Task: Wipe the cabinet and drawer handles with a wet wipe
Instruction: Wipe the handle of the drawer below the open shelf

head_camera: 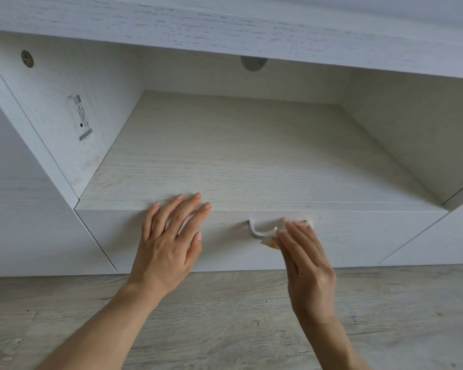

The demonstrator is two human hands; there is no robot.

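Drawer front (225, 252): left hand (169, 244) flat on it, fingers spread wide, left of handle (254, 233). Right hand (308, 265) holds wet wipe (270, 239) against handle's right part.

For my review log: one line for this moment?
left hand: flat on drawer | right hand: holds wipe on handle | step: wiping handle

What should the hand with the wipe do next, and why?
Probably slide the wet wipe leftward along the drawer handle: the right hand holds it on the handle's right part, while the curved left end shows bare.
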